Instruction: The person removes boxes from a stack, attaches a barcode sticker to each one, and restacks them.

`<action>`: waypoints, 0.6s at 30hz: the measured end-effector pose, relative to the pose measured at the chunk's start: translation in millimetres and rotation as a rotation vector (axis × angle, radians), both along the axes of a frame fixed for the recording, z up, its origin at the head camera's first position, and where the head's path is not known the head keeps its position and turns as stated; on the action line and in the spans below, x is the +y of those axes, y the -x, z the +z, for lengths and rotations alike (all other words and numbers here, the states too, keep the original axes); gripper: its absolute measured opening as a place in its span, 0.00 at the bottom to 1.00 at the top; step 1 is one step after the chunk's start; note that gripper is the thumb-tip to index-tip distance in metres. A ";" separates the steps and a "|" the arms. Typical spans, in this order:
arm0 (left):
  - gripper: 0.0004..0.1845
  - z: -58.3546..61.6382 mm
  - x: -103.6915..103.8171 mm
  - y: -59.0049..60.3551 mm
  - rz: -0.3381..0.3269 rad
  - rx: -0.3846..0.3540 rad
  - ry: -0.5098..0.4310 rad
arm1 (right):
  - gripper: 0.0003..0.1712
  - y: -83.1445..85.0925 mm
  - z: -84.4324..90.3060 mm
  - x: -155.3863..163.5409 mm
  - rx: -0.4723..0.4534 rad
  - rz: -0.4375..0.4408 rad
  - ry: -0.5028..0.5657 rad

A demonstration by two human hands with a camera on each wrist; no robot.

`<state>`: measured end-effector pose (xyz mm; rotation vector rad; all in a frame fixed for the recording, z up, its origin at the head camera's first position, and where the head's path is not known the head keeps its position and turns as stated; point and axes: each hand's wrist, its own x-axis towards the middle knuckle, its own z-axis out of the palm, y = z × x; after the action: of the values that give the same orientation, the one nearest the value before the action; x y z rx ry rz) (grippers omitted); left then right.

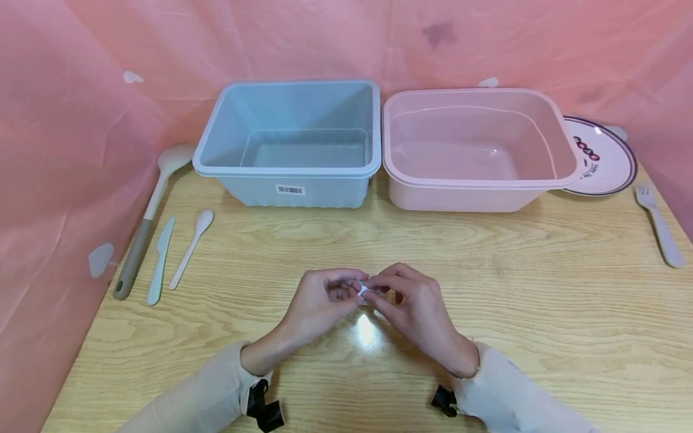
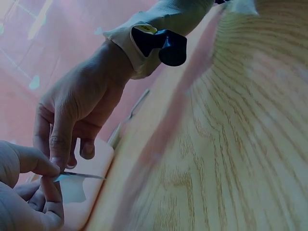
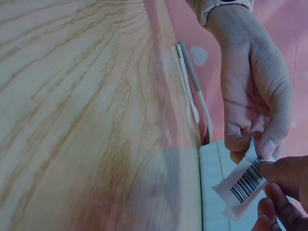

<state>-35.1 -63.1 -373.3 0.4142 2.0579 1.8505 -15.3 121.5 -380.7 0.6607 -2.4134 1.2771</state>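
A small white barcode label (image 3: pixel 245 185) is held between both hands above the middle of the table. My left hand (image 1: pixel 325 300) pinches one edge of it between thumb and fingers. On the opposite side, my right hand (image 1: pixel 419 310) pinches it with thumb and index finger. The right wrist view shows the printed bars and a slightly bent corner. Seen from the left wrist, the label (image 2: pixel 72 187) is nearly edge-on below the fingertips. In the head view the fingers hide most of it.
Behind the hands stand a blue bin (image 1: pixel 287 171) with its own barcode sticker and a pink bin (image 1: pixel 460 195). A ladle (image 1: pixel 154 204), a knife (image 1: pixel 161 258) and a spoon (image 1: pixel 192 246) lie left. At right are a plate (image 1: pixel 606 159) and a fork (image 1: pixel 657 225).
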 end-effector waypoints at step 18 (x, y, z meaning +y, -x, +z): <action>0.14 1.3 3.2 0.5 0.028 -0.072 -0.008 | 0.09 1.6 -2.5 0.9 0.007 -0.022 0.064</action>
<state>-35.6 -59.9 -372.0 0.3180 2.0194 1.8629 -16.9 122.4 -383.2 0.6174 -2.3568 1.3354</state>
